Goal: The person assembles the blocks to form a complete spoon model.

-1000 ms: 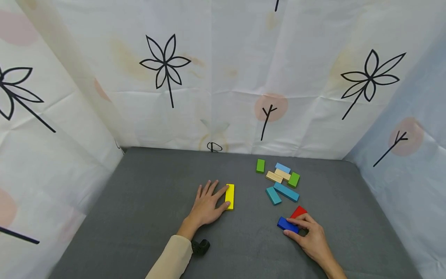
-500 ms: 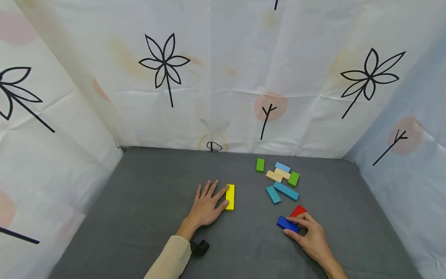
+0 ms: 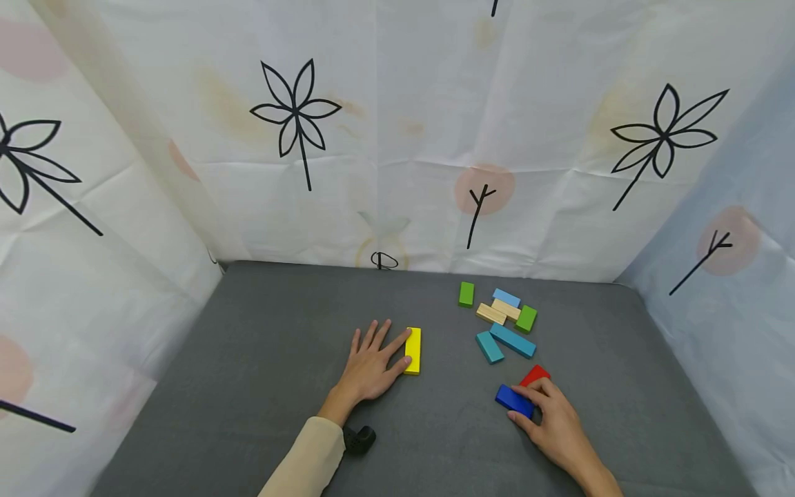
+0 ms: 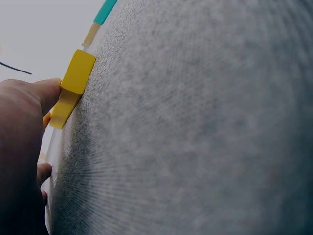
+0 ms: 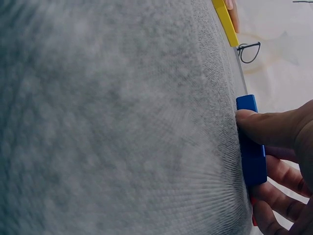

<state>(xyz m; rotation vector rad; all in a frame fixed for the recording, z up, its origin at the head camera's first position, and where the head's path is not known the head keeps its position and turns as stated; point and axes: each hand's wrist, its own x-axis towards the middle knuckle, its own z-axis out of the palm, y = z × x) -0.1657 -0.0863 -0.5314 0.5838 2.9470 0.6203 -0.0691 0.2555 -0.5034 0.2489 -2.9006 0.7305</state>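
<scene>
My left hand point(image 3: 368, 371) lies spread on the grey table with straight fingers. Its thumb and index fingertip touch the left side of a yellow block point(image 3: 413, 351); the thumb is against this block point(image 4: 76, 76) in the left wrist view too. On the right, my right hand point(image 3: 555, 422) pinches a dark blue block point(image 3: 513, 400) between thumb and fingers. The right wrist view has the thumb on the near face of the blue block point(image 5: 253, 164), fingers curled on its far side. Just behind it is a red block point(image 3: 535, 375), partly covered by my fingers.
Beyond my right hand lie two teal blocks, one long point(image 3: 513, 341) and one short point(image 3: 490, 347). Farther back are two natural wood blocks point(image 3: 492, 313), a light blue block point(image 3: 506, 297) and two green blocks point(image 3: 466, 294). A patterned white cloth point(image 3: 410, 138) hangs behind the table.
</scene>
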